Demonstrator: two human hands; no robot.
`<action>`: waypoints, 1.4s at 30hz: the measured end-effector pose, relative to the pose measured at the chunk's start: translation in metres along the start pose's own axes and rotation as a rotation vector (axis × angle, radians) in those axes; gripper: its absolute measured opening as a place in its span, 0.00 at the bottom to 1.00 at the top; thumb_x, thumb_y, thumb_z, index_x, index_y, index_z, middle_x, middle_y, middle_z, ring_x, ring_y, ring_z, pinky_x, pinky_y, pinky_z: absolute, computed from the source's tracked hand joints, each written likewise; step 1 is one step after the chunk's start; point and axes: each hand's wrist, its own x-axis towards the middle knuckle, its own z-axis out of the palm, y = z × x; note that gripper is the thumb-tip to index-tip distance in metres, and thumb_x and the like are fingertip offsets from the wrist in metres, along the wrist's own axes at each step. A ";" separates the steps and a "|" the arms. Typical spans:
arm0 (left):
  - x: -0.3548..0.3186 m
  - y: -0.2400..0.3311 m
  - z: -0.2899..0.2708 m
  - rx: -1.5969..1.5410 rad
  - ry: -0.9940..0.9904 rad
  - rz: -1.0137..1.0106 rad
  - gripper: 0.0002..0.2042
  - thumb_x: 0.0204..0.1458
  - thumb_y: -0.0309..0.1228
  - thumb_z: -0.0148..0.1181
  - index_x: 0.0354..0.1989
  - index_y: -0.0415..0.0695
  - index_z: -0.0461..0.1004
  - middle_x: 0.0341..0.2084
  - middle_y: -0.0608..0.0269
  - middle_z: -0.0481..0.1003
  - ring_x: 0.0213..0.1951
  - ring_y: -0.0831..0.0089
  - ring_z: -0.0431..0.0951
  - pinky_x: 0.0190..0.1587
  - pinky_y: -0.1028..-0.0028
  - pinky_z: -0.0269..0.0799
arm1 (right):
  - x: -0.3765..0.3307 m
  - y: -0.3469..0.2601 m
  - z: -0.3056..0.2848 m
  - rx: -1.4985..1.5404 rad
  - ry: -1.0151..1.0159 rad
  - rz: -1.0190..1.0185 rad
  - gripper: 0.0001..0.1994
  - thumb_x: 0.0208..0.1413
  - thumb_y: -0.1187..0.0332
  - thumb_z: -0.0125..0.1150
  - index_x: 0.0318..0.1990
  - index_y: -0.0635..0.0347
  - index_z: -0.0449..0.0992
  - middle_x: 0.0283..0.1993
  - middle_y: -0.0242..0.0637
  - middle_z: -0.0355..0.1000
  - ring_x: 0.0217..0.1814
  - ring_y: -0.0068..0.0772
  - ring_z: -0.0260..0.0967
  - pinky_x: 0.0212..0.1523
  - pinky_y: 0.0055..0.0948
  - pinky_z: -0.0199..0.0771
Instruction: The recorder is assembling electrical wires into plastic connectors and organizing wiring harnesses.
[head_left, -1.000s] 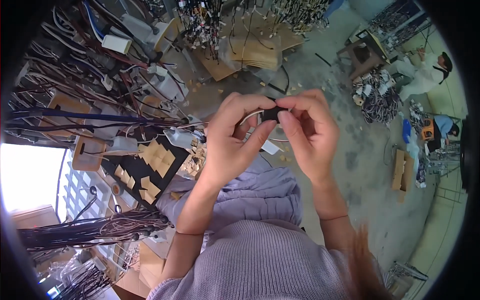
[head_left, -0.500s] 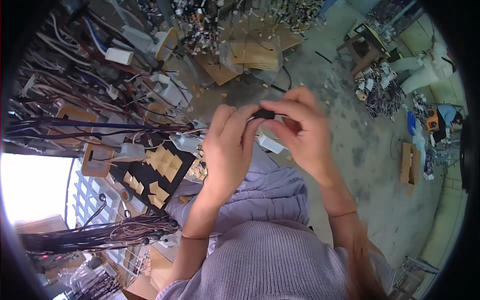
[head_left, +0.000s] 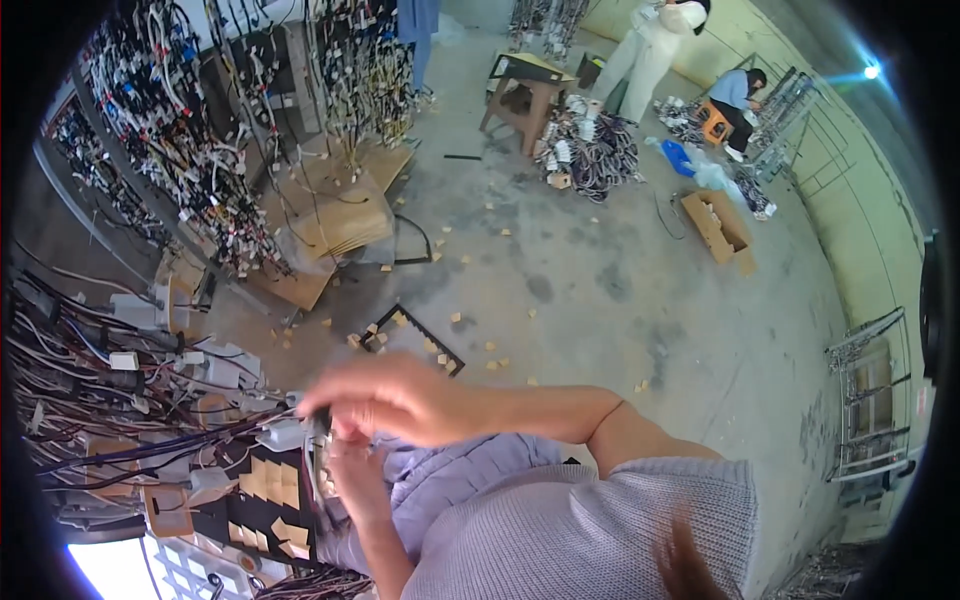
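Note:
A small black piece [head_left: 321, 420], seemingly wrapped round a cable, shows at the fingertips of my right hand [head_left: 392, 402]. That hand reaches across to the left, its fingers bent and smeared by motion. Just below it, my left hand [head_left: 357, 478] is closed, its fingertips partly hidden behind the right hand; what they hold cannot be made out. Beside both hands, a bundle of dark cables [head_left: 215, 432] runs in from the left, and a white connector [head_left: 283, 435] sits close to the black piece.
A black board [head_left: 225, 520] with tan paper labels [head_left: 270, 482] lies at lower left. Wire harnesses hang from a rack [head_left: 110, 150]. Cardboard sheets [head_left: 345, 222], a black frame [head_left: 440, 345] and a carton [head_left: 715, 228] lie on the floor. Two people [head_left: 640, 60] are at the back.
My view has swung to the right, bringing more floor and the people into sight. Both hands have shifted left in the picture, and my right forearm now crosses over toward the left hand.

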 end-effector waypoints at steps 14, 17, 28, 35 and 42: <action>0.054 -0.037 -0.038 -0.323 -0.413 -0.482 0.20 0.55 0.38 0.54 0.54 0.42 0.66 0.43 0.54 0.74 0.46 0.62 0.72 0.49 0.62 0.72 | -0.023 -0.049 0.012 0.502 -0.354 -0.086 0.15 0.46 0.70 0.53 0.41 0.67 0.68 0.46 0.48 0.68 0.48 0.46 0.67 0.48 0.42 0.66; 0.018 -0.027 -0.041 -0.094 -0.382 -0.249 0.23 0.52 0.36 0.53 0.54 0.36 0.66 0.49 0.48 0.73 0.49 0.57 0.75 0.48 0.57 0.73 | -0.024 -0.078 0.001 0.901 -0.199 -0.143 0.08 0.49 0.72 0.53 0.37 0.61 0.64 0.35 0.51 0.70 0.33 0.47 0.70 0.32 0.38 0.70; -0.018 0.025 -0.046 -0.305 -0.121 -0.437 0.19 0.56 0.40 0.50 0.50 0.38 0.69 0.43 0.53 0.74 0.42 0.62 0.77 0.43 0.65 0.76 | -0.006 -0.097 0.009 1.041 -0.548 -0.281 0.07 0.56 0.77 0.52 0.34 0.52 0.62 0.45 0.40 0.77 0.14 0.21 0.55 0.16 0.20 0.46; -0.042 0.042 -0.050 0.073 -0.390 -0.202 0.14 0.49 0.29 0.60 0.41 0.36 0.69 0.40 0.58 0.75 0.38 0.69 0.77 0.41 0.74 0.74 | 0.015 -0.060 -0.009 1.480 -1.156 -0.336 0.11 0.59 0.68 0.50 0.37 0.62 0.78 0.50 0.45 0.74 0.33 0.25 0.72 0.24 0.20 0.63; -0.062 0.039 -0.042 1.465 -0.126 0.353 0.23 0.38 0.32 0.64 0.44 0.41 0.64 0.38 0.51 0.68 0.42 0.50 0.72 0.43 0.60 0.70 | -0.058 -0.010 -0.008 1.235 -0.390 0.251 0.09 0.59 0.65 0.51 0.36 0.62 0.73 0.35 0.42 0.71 0.35 0.36 0.72 0.33 0.34 0.70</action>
